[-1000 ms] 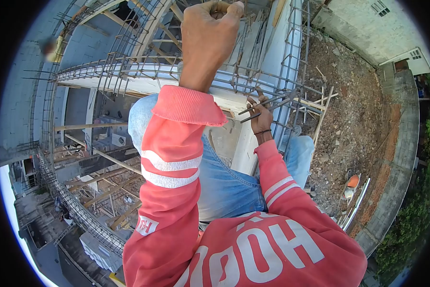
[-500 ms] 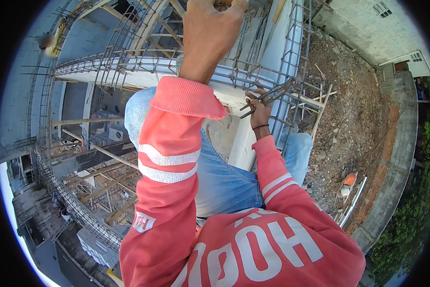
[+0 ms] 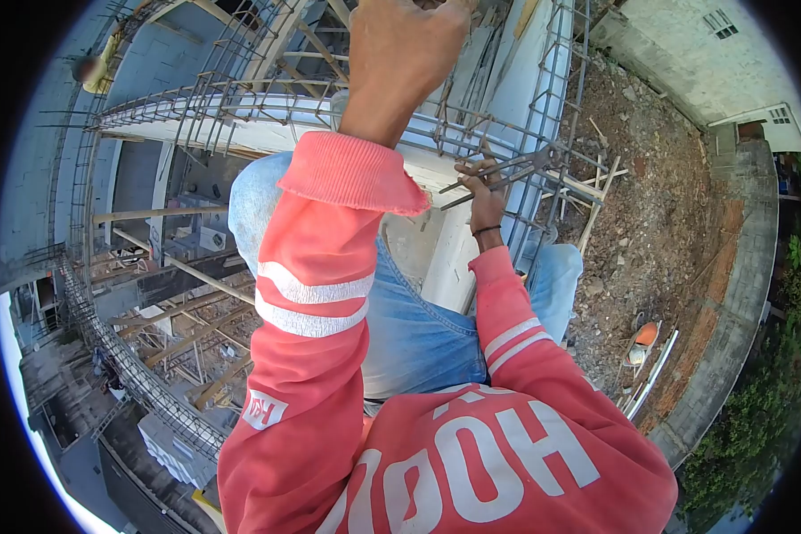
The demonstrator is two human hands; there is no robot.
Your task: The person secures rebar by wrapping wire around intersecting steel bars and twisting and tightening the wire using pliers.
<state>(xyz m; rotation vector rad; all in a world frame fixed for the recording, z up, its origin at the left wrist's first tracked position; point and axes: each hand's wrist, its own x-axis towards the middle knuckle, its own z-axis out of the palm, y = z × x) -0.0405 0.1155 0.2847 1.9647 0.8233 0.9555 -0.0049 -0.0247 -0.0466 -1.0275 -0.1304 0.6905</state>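
Note:
My right hand grips the dark handles of a pair of steel pincers. The head of the pincers meets the bars of a rebar cage at a corner; its jaws are hard to make out among the steel. Raised close to the camera, my left hand has its back toward me and its fingers curled together at the top edge. Whatever those fingers hold is hidden. Below both hands are my blue jeans, with the knees apart astride a pale wall.
Another rebar cage runs left along a white beam. Wooden poles and rubble lie far below on the left. To the right is a deep drop to rocky ground with a wheelbarrow. A person is at the far upper left.
The pincers have turned to a flatter angle, and my right hand's fingers have shifted on the handles. My left hand has moved slightly up and right.

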